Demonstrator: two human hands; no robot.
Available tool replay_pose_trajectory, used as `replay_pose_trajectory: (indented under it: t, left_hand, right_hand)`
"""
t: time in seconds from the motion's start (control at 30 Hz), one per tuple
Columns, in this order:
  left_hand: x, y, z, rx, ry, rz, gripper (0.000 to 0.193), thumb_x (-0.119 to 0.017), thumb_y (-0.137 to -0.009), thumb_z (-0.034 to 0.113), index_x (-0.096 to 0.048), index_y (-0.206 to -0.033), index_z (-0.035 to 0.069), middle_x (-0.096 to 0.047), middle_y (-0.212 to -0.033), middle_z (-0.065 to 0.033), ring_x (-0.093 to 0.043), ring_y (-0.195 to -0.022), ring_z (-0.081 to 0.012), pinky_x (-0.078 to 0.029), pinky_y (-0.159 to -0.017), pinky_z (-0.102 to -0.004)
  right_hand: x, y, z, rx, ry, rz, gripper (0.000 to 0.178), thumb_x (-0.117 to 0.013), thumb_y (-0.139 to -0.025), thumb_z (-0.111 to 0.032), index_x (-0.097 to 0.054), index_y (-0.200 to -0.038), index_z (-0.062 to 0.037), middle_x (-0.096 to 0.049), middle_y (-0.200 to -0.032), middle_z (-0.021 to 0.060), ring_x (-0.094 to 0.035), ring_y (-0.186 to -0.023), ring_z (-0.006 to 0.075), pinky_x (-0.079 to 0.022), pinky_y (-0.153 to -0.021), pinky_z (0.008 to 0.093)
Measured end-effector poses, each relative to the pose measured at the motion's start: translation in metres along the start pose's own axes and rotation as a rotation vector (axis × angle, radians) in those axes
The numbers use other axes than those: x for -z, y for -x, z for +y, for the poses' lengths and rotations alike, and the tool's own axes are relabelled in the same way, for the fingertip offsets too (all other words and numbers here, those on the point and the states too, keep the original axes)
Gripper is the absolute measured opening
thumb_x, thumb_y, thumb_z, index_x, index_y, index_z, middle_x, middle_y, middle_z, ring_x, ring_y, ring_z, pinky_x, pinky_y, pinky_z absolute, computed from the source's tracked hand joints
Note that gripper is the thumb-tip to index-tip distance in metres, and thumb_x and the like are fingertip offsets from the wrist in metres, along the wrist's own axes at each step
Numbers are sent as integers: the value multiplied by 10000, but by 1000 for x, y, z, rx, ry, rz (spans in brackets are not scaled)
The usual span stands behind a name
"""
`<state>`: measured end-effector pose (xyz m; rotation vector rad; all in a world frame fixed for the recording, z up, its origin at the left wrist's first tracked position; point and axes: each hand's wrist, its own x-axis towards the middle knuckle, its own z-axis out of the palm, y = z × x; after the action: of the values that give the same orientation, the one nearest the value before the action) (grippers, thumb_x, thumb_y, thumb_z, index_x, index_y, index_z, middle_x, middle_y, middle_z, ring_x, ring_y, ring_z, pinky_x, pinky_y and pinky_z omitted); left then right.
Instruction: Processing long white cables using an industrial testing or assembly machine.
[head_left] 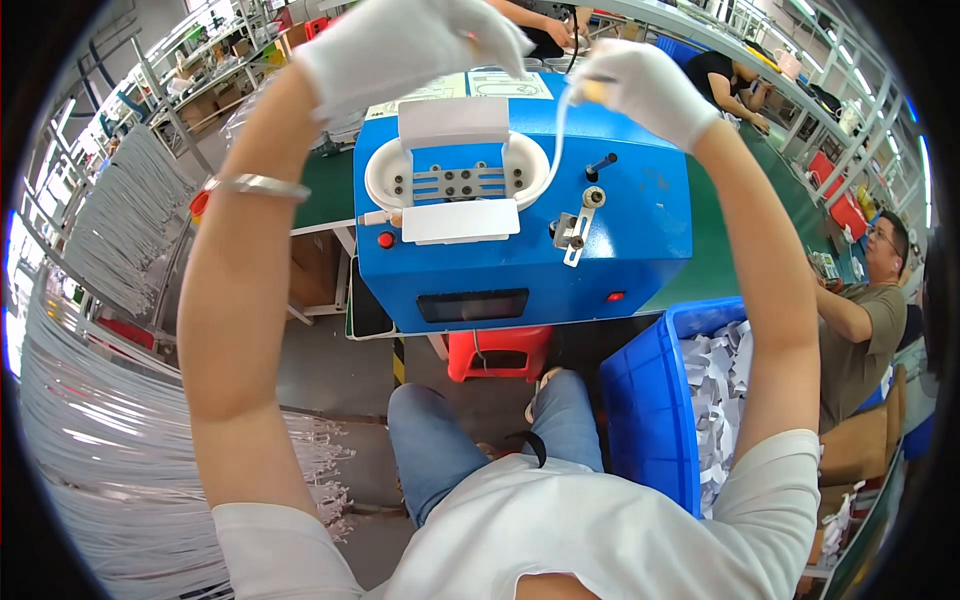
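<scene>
My right hand (655, 92), in a white glove, is closed around a white cable (561, 130) above the back of a blue machine (640, 215). The cable drops from my fingers to the right end of an oval white coil (538, 170) wound around the machine's metal former (460, 182). A small plug-like end (378, 217) pokes out at the coil's lower left. My gloved left hand (415, 55) is raised behind the coil, fingers pressed together and pointing right; what they hold, if anything, is hidden. White flaps (460, 222) sit before and behind the former.
A blue bin (650, 400) of white strips stands by my right side. Bundles of white cables (120, 430) hang at left. A red stool (498, 353) is under the machine. At right a person (870, 320) sits by the green bench (745, 225); others work beyond.
</scene>
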<state>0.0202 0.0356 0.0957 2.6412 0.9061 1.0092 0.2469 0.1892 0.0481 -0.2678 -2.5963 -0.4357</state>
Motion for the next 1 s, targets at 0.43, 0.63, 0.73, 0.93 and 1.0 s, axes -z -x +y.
replay_pose_trajectory:
  t: [0.43, 0.63, 0.73, 0.93, 1.0]
  left_hand:
    - [17, 50, 6, 737, -243, -199, 210, -672, -745, 78, -717, -948, 40, -692, -840, -74, -609, -754, -144, -492, -753, -266]
    - [6, 90, 7, 564, -236, -49, 217, -680, -774, 122, -711, -973, 42, -694, -868, -93, -626, -777, -186, -495, -777, -285]
    - [-4, 93, 7, 544, -316, 60, 179, -598, -817, 107, -698, -932, 13, -681, -837, -146, -642, -756, -234, -506, -737, -308]
    - [-46, 78, 15, 545, -563, 245, 211, -567, -854, 164, -642, -995, 26, -638, -809, -184, -619, -757, -341, -501, -702, -397]
    - [-61, 81, 12, 384, -709, 309, 223, -590, -838, 150, -634, -1030, 44, -632, -848, -174, -619, -802, -333, -505, -705, -399]
  right_hand:
    - [-1, -29, -77, 65, -259, 399, 225, -660, -760, -14, -671, -977, -71, -630, -945, 88, -611, -859, 231, -499, -764, 281]
    - [-4, -13, -112, 126, 6, 266, 234, -668, -670, -14, -657, -896, -75, -564, -794, 79, -586, -744, 257, -497, -648, 311]
    - [-10, -17, -115, 82, 95, 224, 205, -686, -669, -52, -638, -867, -66, -562, -798, 83, -598, -741, 265, -505, -642, 325]
    - [-15, -24, -115, 33, 183, 125, 213, -704, -641, -49, -615, -834, -60, -571, -826, 93, -611, -761, 273, -514, -657, 324]
    - [-14, -24, -115, 26, 211, 111, 222, -703, -634, -39, -614, -836, -60, -572, -829, 95, -612, -775, 273, -513, -662, 320]
